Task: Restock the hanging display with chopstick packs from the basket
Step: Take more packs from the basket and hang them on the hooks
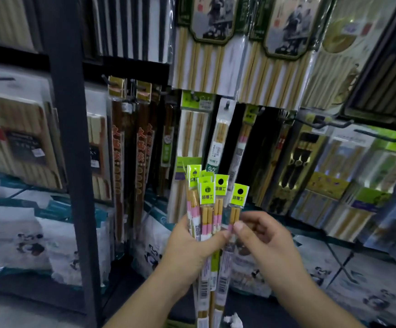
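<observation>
My left hand [192,247] grips a bunch of several chopstick packs [207,204], upright, with lime-green header cards and pink-and-white bands. My right hand [261,235] pinches the rightmost pack [237,202] of the bunch between thumb and fingers, just below its green header. Straight ahead hangs the display [223,129] of chopstick packs on hooks, with matching pink-banded packs [244,136] right behind the bunch. The basket is out of view.
A dark metal upright [66,143] stands to the left. Long brown chopstick packs [119,162] hang beside it. Wide bamboo sets [206,55] hang above. Black hooks [322,121] stick out at the right. Panda-print boxes [26,240] line the lower shelves.
</observation>
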Motion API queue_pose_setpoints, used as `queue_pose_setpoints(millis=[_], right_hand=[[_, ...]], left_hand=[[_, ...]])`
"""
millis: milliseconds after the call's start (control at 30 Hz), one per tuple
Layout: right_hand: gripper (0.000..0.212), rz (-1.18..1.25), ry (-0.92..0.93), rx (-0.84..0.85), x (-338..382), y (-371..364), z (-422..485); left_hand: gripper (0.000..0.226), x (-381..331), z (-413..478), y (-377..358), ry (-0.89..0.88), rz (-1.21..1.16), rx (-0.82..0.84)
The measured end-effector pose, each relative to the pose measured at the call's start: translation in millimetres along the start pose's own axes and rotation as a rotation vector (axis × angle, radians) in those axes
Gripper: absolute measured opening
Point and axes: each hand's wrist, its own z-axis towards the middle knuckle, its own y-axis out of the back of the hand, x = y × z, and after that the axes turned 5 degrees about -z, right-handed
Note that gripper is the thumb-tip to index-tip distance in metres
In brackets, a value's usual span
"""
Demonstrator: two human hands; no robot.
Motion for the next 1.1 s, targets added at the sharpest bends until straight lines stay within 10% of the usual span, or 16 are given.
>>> queue_pose_setpoints(millis=[1100], right_hand=[[0.032, -0.101, 0.245, -0.27, 111, 31, 115]], left_hand=[[0.034, -57, 34, -5, -0.216, 0.114, -0.099]])
